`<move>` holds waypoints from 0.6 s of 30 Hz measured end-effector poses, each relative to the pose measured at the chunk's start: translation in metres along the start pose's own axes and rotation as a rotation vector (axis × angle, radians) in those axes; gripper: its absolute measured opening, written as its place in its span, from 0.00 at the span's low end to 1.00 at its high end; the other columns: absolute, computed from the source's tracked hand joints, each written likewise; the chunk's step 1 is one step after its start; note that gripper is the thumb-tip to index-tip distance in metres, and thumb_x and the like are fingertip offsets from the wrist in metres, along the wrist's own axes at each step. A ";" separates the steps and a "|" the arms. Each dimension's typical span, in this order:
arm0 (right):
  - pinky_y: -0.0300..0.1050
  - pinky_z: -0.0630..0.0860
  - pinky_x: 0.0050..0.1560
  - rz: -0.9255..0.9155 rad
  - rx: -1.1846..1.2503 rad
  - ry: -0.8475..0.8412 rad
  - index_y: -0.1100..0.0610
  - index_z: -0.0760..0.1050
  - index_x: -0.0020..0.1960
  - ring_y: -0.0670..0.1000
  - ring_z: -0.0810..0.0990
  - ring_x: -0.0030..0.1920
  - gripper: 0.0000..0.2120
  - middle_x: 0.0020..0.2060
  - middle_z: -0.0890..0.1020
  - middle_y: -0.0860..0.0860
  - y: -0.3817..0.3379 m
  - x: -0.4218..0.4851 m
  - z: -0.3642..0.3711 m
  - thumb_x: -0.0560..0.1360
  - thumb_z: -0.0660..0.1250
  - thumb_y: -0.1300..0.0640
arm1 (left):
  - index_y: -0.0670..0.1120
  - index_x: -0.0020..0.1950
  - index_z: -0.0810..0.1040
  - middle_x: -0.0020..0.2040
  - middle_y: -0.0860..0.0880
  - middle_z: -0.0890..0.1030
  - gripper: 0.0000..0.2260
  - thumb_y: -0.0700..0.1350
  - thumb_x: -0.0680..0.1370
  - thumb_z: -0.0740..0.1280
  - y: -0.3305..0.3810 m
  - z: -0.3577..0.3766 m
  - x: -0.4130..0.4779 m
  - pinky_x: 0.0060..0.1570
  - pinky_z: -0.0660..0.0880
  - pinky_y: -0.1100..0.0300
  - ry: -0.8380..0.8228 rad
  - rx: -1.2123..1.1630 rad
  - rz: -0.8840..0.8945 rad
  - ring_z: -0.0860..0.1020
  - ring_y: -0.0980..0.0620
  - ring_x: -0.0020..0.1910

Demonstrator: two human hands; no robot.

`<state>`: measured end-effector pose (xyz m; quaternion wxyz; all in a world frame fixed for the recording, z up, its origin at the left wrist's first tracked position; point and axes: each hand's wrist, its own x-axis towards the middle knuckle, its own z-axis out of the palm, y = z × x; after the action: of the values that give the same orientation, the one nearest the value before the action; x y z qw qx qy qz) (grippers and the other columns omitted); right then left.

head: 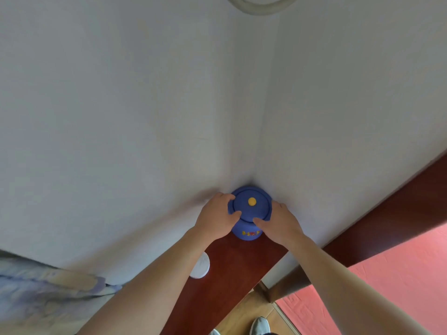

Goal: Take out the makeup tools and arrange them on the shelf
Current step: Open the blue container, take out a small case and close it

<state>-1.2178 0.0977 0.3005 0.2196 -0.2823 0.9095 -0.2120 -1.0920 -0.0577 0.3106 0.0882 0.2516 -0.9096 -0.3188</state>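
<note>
2 hands [219,217] gripping blue jar [249,221], shelf corner

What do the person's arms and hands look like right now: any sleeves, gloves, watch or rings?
Both are bare. The left hand and right hand wear no gloves, and no ring shows on the visible fingers. The left forearm and right forearm are uncovered to the frame edge: no sleeve, watch or bracelet in view.

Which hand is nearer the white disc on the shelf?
Left. The left hand holds the blue jar beyond the white disc, on its side; the right hand holds the jar's opposite side, farther off.
</note>
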 end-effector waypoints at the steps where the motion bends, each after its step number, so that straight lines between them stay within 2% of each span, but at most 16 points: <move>1: 0.48 0.75 0.55 0.003 -0.003 0.006 0.56 0.65 0.70 0.55 0.75 0.58 0.33 0.61 0.71 0.54 -0.003 -0.002 0.000 0.71 0.68 0.40 | 0.49 0.70 0.71 0.63 0.49 0.75 0.23 0.53 0.78 0.68 -0.001 -0.002 -0.002 0.59 0.73 0.57 -0.007 0.009 0.003 0.75 0.50 0.59; 5: 0.51 0.73 0.61 -0.035 -0.023 0.034 0.55 0.63 0.72 0.55 0.71 0.63 0.37 0.65 0.71 0.55 -0.010 -0.012 -0.001 0.71 0.66 0.37 | 0.48 0.72 0.69 0.67 0.49 0.73 0.25 0.55 0.78 0.67 -0.004 -0.011 -0.009 0.62 0.71 0.56 -0.047 0.048 0.010 0.73 0.49 0.64; 9: 0.48 0.65 0.68 -0.118 -0.146 0.066 0.56 0.59 0.76 0.55 0.63 0.70 0.36 0.71 0.67 0.54 -0.012 -0.025 -0.008 0.75 0.63 0.39 | 0.48 0.73 0.69 0.70 0.49 0.71 0.27 0.58 0.78 0.66 0.002 -0.019 -0.017 0.65 0.69 0.56 -0.097 0.088 0.021 0.70 0.49 0.68; 14: 0.46 0.66 0.67 -0.218 -0.178 0.096 0.57 0.63 0.73 0.52 0.65 0.69 0.31 0.70 0.67 0.52 -0.009 -0.036 -0.023 0.77 0.61 0.41 | 0.49 0.73 0.69 0.70 0.49 0.71 0.26 0.60 0.78 0.64 0.017 -0.029 -0.028 0.65 0.69 0.54 -0.107 0.135 0.018 0.69 0.49 0.69; 18: 0.47 0.66 0.68 -0.255 -0.209 0.091 0.56 0.62 0.74 0.52 0.64 0.70 0.29 0.71 0.65 0.50 -0.004 -0.045 -0.039 0.78 0.59 0.42 | 0.45 0.69 0.71 0.69 0.47 0.73 0.22 0.56 0.80 0.63 0.039 -0.037 -0.041 0.64 0.69 0.53 -0.070 0.210 0.008 0.70 0.47 0.67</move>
<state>-1.2030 0.1321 0.3466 0.1190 -0.4069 0.8923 -0.1549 -1.0603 -0.0304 0.3641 0.0306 0.2447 -0.9414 -0.2300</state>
